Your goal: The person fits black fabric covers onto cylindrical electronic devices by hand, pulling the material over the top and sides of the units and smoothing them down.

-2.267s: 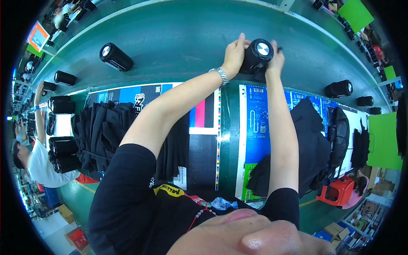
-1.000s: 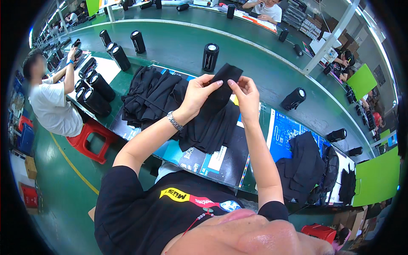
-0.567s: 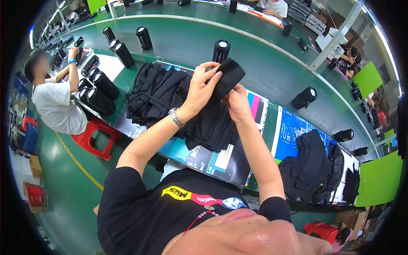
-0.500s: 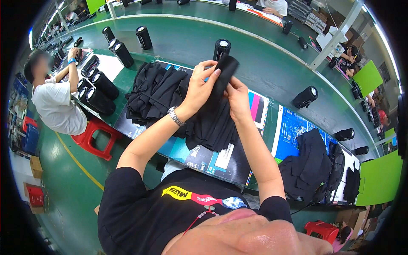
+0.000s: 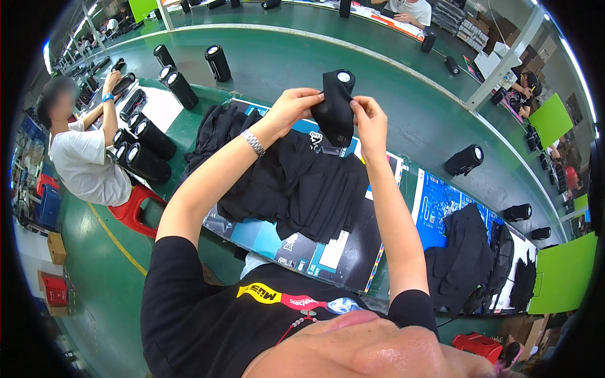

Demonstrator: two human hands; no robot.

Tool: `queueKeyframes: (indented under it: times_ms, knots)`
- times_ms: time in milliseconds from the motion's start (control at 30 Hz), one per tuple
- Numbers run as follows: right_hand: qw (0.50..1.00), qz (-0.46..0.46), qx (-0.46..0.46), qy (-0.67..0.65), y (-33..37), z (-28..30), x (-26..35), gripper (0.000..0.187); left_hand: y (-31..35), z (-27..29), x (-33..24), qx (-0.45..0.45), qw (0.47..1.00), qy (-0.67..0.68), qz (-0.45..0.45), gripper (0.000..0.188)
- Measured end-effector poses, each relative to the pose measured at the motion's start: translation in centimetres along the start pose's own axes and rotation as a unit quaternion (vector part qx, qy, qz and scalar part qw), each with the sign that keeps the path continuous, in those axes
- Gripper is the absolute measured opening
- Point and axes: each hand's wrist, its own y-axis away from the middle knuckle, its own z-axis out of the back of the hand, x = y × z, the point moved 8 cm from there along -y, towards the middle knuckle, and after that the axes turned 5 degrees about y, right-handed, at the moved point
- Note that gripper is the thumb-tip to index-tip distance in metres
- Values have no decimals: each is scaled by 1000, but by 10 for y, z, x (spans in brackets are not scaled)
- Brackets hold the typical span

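Observation:
Between my two hands hangs a black fabric sleeve (image 5: 334, 118), a short tube-like piece of cloth. My left hand (image 5: 295, 108), below a metal watch, pinches its left side with closed fingers. On the right side, my right hand (image 5: 370, 120) grips the edge between thumb and fingers. A black cylindrical speaker (image 5: 345, 77) with a round light-coloured end stands right behind the cloth, its lower part hidden. Whether the cloth touches the speaker I cannot tell. Below my hands, a large pile of black fabric pieces (image 5: 265, 183) lies on the printed boards covering the bench.
More speakers stand about, one (image 5: 217, 63) at the far left and one (image 5: 465, 160) to the right. A second fabric heap (image 5: 463, 252) lies at the right. At the left a co-worker (image 5: 85, 148) in white sits on a red stool (image 5: 135, 208) near grouped speakers (image 5: 154, 138).
My hands have moved apart and slightly outward. The fabric, held as a narrow upright roll before, now hangs wider between them. The co-worker at the left has shifted a little.

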Motion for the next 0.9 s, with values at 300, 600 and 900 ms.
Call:
queueKeyframes:
  times_ms: [300, 600, 900]
  knots:
    - [909, 178, -245, 285, -60, 13, 16, 3, -110, 25, -18, -151, 935, -259, -191, 19]
    - [956, 49, -146, 250, -118, 28, -51, 14, -157, 44, 25, -160, 980, -118, -10, 16]
    - [935, -24, -195, 296, -98, 47, -53, 19, -174, 26, 38, -47, 960, -267, 69, 22]
